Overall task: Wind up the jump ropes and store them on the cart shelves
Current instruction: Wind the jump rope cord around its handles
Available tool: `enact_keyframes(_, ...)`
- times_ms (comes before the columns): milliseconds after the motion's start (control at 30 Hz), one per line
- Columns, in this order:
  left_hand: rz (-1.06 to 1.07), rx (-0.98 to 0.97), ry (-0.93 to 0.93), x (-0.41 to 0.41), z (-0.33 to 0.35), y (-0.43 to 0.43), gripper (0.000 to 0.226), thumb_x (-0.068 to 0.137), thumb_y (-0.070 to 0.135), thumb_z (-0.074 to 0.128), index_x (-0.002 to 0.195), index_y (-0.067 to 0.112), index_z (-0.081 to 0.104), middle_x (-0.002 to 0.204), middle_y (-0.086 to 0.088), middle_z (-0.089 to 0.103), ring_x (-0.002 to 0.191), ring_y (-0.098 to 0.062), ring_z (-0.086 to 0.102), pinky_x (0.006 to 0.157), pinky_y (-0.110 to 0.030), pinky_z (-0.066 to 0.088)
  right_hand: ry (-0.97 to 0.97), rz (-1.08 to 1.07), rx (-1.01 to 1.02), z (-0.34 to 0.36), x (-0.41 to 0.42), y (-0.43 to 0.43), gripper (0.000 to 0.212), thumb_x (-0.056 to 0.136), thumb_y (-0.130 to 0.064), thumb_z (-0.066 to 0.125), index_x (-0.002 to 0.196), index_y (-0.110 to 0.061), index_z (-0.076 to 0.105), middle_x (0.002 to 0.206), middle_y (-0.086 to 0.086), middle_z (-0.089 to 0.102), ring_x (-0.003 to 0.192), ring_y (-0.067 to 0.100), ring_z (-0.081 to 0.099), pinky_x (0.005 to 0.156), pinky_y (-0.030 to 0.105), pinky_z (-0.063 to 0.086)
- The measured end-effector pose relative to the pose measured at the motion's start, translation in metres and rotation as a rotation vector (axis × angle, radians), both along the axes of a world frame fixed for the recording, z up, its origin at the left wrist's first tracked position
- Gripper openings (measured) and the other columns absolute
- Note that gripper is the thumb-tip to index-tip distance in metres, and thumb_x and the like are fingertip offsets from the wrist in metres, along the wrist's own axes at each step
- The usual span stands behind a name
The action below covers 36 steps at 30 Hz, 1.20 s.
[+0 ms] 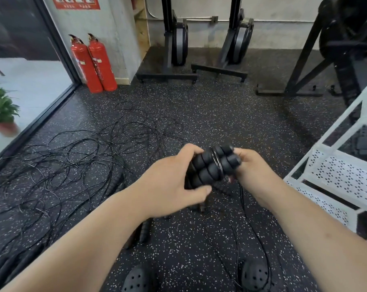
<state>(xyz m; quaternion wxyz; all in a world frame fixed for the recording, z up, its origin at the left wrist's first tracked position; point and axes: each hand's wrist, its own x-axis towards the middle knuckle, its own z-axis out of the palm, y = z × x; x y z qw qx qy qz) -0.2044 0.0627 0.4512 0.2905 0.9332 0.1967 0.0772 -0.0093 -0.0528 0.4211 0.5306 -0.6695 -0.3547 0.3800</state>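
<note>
My left hand [174,182] grips a bundle of two black ribbed jump rope handles [212,167] held side by side, with black cord wound round their middle. My right hand [252,167] holds the bundle's right end, and a loose length of cord [241,199] hangs from it to the floor. A tangle of black jump ropes [73,163] lies spread on the speckled floor to the left, with more ribbed handles [117,180] among them. The white perforated cart [338,171] stands at the right, its shelves just beyond my right hand.
Two red fire extinguishers [94,62] stand by the wall at back left. Black machine frames [178,60] and a rack [317,70] line the back. A potted plant [1,110] sits behind the glass on the left. My black shoes [254,275] are below, cord looped near them.
</note>
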Motion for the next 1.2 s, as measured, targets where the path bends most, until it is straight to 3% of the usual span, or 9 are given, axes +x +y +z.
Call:
enact_keyframes(167,0.226,-0.122,-0.007,-0.001,-0.019,0.036,0.047,0.093,0.058,0.072,0.129,0.046,0.044,0.103,0.019,0.072,0.091,-0.004,0.068,0.086,-0.037,0.058,-0.141,-0.022,-0.239,-0.025,-0.028,0.005,0.048,0.108,-0.051,0.052,0.079,-0.021,0.076,0.062,-0.001,0.059,0.051,0.012,0.047,0.056,0.031,0.04)
enact_keyframes(400,0.455,0.028,0.074,-0.004,-0.042,0.064,0.041,0.092,0.055,0.074,0.12,0.036,0.051,0.097,0.015,0.064,0.088,-0.017,0.063,0.077,-0.038,0.052,-0.742,0.24,-0.353,-0.009,-0.062,-0.003,0.031,0.112,-0.044,0.043,0.095,-0.03,0.063,0.069,-0.006,0.069,0.058,0.007,0.063,0.062,0.032,0.052)
enact_keyframes(500,0.429,0.137,0.127,-0.005,-0.046,0.065,0.041,0.085,0.055,0.079,0.113,0.037,0.054,0.1,0.01,0.066,0.093,-0.024,0.063,0.083,-0.041,0.056,-1.026,0.218,-0.348,0.01,-0.071,-0.011,0.029,0.111,-0.049,0.041,0.097,-0.03,0.057,0.075,-0.008,0.063,0.067,0.013,0.063,0.065,0.038,0.053)
enact_keyframes(600,0.295,0.242,0.183,-0.002,-0.046,0.056,0.044,0.082,0.054,0.082,0.115,0.041,0.056,0.102,0.011,0.064,0.101,-0.023,0.064,0.086,-0.042,0.056,-1.224,0.218,-0.26,0.029,-0.061,-0.012,0.027,0.109,-0.052,0.043,0.094,-0.037,0.06,0.072,-0.017,0.059,0.064,0.002,0.057,0.057,0.024,0.041)
enact_keyframes(767,-0.054,0.542,0.219,0.009,-0.041,0.034,0.06,0.09,0.057,0.076,0.14,0.041,0.048,0.116,0.01,0.06,0.114,-0.017,0.058,0.098,-0.038,0.045,-0.98,0.216,-0.197,0.046,-0.011,-0.016,0.012,0.097,-0.051,0.069,0.095,-0.044,0.077,0.069,-0.024,0.071,0.069,-0.003,0.065,0.066,0.022,0.045)
enact_keyframes(900,-0.205,0.642,0.162,0.015,-0.039,0.024,0.062,0.091,0.057,0.076,0.143,0.043,0.044,0.118,0.013,0.057,0.113,-0.014,0.054,0.09,-0.034,0.031,-0.775,0.219,-0.212,0.045,0.012,-0.017,0.008,0.085,-0.048,0.085,0.085,-0.041,0.081,0.079,-0.025,0.075,0.078,-0.004,0.069,0.077,0.025,0.052)
enact_keyframes(1067,-0.329,0.575,0.067,0.017,-0.038,0.01,0.066,0.091,0.055,0.076,0.146,0.039,0.045,0.12,0.017,0.056,0.112,-0.011,0.051,0.099,-0.038,0.04,-0.631,0.164,-0.18,0.04,0.023,-0.019,0.016,0.078,-0.051,0.088,0.079,-0.036,0.081,0.079,-0.015,0.077,0.075,0.004,0.069,0.078,0.033,0.053)
enact_keyframes(1133,-0.324,0.506,0.032,0.016,-0.033,0.007,0.064,0.091,0.054,0.077,0.143,0.04,0.045,0.12,0.021,0.055,0.11,-0.008,0.049,0.101,-0.036,0.039,-0.556,0.139,-0.152,0.038,0.025,-0.02,0.021,0.078,-0.054,0.086,0.08,-0.034,0.082,0.081,-0.007,0.078,0.08,0.018,0.071,0.083,0.042,0.056)
enact_keyframes(1200,-0.291,0.373,0.007,0.014,-0.026,0.005,0.06,0.09,0.052,0.08,0.139,0.041,0.046,0.12,0.023,0.055,0.109,-0.004,0.047,0.104,-0.035,0.037,-0.481,0.123,-0.106,0.035,0.025,-0.021,0.025,0.081,-0.055,0.083,0.081,-0.03,0.082,0.078,-0.002,0.077,0.075,0.021,0.068,0.078,0.039,0.053)
